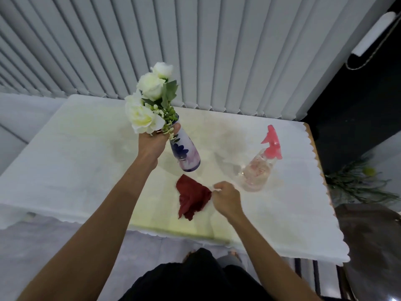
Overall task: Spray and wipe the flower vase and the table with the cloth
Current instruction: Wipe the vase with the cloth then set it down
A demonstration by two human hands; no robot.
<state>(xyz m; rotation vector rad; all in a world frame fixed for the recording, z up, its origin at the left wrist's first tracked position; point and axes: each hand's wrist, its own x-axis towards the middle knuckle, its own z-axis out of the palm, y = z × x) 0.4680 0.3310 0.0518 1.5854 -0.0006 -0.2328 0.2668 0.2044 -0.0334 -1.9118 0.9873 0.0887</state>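
Tilting above the table (65,166), the flower vase (184,153) is gripped at its neck by the left hand (153,144), probably to bare its body for wiping. The right hand (225,197) pinches a corner of the red cloth (191,196) lying just below. A spray bottle (260,168) stands near, right of the vase, unobstructed; white flowers (147,101) crowd the neck.

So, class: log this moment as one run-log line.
left hand: holds tilted vase by neck | right hand: pinching red cloth | spray bottle: untouched on table
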